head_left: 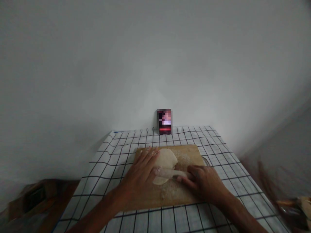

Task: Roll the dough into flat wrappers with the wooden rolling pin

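Observation:
A flat, pale sheet of dough (pixel 166 157) lies on a wooden board (pixel 145 200) dusted with flour. Across its near part rests a light-coloured rolling pin (pixel 170 173). My right hand (pixel 204 181) is closed round the pin's right end. Stretched out flat, the fingers of my left hand (pixel 143 166) reach over the left edge of the dough, with flour on the fingertips. The left thumb lies close to the pin's left end, and whether it touches the pin I cannot tell. My left hand hides part of the dough.
A white tablecloth with dark checks (pixel 194 220) covers the table under the board. An upright, pixelated screen or picture (pixel 165 121) stands at the back by the grey wall (pixel 155 58). Behind my right hand a clear rim (pixel 206 161) shows. Boxes (pixel 34 197) are low at the left.

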Tool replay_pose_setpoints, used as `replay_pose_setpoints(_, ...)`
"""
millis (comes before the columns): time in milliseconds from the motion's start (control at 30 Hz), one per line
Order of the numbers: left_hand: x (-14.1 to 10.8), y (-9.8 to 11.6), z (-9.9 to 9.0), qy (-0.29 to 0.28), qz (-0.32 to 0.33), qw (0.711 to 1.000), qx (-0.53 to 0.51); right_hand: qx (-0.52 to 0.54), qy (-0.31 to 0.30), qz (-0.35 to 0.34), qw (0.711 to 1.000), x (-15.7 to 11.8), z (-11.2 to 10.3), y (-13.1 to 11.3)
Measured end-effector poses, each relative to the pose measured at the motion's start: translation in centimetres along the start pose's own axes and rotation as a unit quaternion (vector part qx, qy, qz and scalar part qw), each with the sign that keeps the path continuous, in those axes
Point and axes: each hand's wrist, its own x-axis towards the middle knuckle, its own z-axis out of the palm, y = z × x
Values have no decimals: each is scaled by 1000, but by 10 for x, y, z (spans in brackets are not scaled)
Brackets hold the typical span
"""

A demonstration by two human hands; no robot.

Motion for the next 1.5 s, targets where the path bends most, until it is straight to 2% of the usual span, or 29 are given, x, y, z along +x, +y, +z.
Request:
replay_pose_setpoints(100,24,1,6,20,-30,999,5,-57,30,-22,998,32,-10,25)
replay_pose_setpoints(200,35,7,15,46,-75,996,26,-71,36,-64,995,71,-16,42)
replay_pose_setpoints(333,41,6,23,72,-131,988,50,-65,32,-115,991,106,-9,45)
replay_pose_setpoints(433,42,3,27,95,-122,986,56,-66,36,-113,991,109,2,42)
replay_pose_setpoints(533,37,8,30,123,-86,987,51,-59,46,-104,992,93,7,40)
replay_pose_setpoints(667,17,31,26,139,-47,988,39,-20,61,-100,993,51,6,33)
replay_pose_setpoints(867,-24,61,13,120,12,990,75,-23,62,-63,996,-31,17,13)
replay_pose_setpoints(967,-37,64,16,113,19,990,79,-46,67,-57,995,-44,20,9)
replay_pose_setpoints(1067,-34,63,22,124,3,990,63,-57,58,-56,995,-21,14,12)
replay_pose_setpoints(1200,-8,49,28,132,-18,990,42,-67,23,-44,997,46,4,23)
replay_pose_setpoints(1367,30,16,28,139,-79,986,52,-67,3,-62,996,127,1,27)
replay_pose_setpoints(1433,40,6,26,139,-97,985,44,-65,5,-62,996,143,1,26)
replay_pose_setpoints(1500,44,1,25,143,-107,983,31,-65,17,-50,996,145,2,24)
